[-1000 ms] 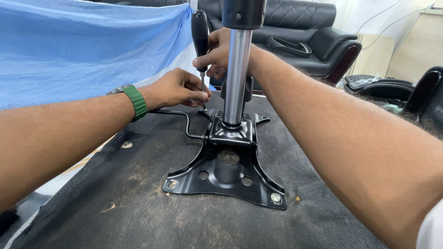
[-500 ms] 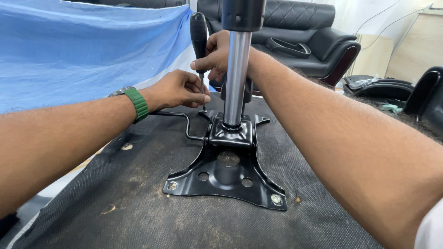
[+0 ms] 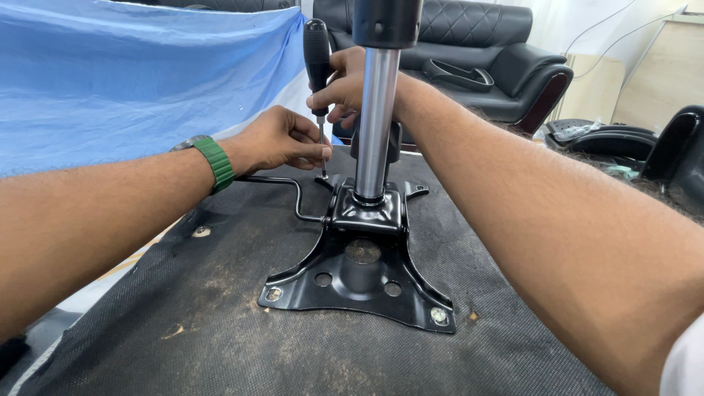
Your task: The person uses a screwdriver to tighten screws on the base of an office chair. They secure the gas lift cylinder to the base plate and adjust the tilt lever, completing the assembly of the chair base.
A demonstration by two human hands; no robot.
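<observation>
A black metal chair mechanism plate is bolted to the dark fabric underside of a seat. A chrome gas-lift cylinder rises upright from its middle. My right hand grips the black handle of a screwdriver that stands upright, tip down at the plate's far left corner. My left hand, with a green watch band on the wrist, pinches the screwdriver's thin shaft near the tip. A black bent lever rod runs leftward from the mechanism.
A blue sheet covers something at the left. A black leather sofa stands behind. Black chair parts lie at the right.
The view has barely shifted. Both hands stay on the screwdriver at the same corner; my left fingers have closed a little tighter around the shaft.
</observation>
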